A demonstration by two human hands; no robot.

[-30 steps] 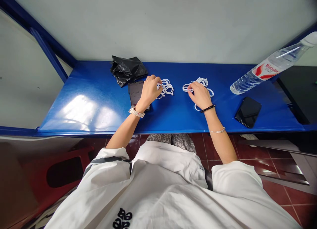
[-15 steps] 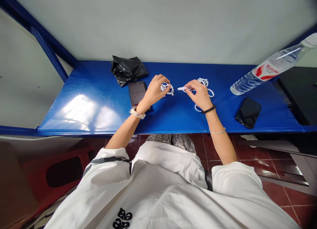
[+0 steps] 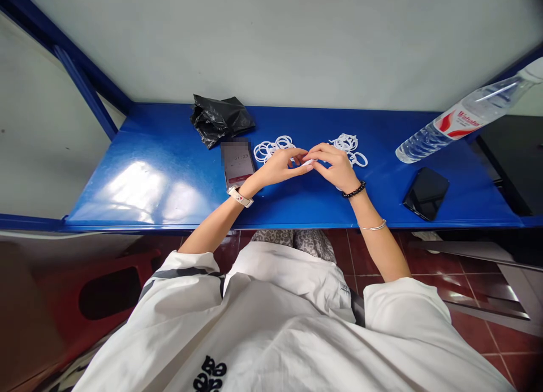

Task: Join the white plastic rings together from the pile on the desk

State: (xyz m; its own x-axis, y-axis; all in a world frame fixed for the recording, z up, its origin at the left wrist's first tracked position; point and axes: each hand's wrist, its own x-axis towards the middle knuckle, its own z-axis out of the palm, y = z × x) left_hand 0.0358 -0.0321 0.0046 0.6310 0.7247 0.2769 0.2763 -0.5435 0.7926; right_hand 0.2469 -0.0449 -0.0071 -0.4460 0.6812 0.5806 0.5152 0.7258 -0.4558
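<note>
My left hand (image 3: pixel 282 167) and my right hand (image 3: pixel 337 167) meet fingertip to fingertip above the blue table. Between them is a small white ring piece (image 3: pixel 308 162), pinched by both hands and mostly covered by the fingers. I cannot make out whether it is one ring or more. Partly behind my left hand lies a heap of loose white rings (image 3: pixel 263 150). Beyond my right hand sits a second cluster of white rings (image 3: pixel 347 142), with a single white ring (image 3: pixel 360 159) at its near right side.
A phone with a timer (image 3: pixel 238 160) lies left of my hands, below a crumpled black plastic bag (image 3: pixel 223 119). To the right are a dark phone (image 3: pixel 426 193) and a tall water bottle (image 3: pixel 462 117). The blue table (image 3: pixel 297 211) ends at a grey wall behind.
My left hand has come away from the left heap, moving right to meet my right hand. My right hand has shifted slightly left and down, keeping its white ring. The left heap shows more.
</note>
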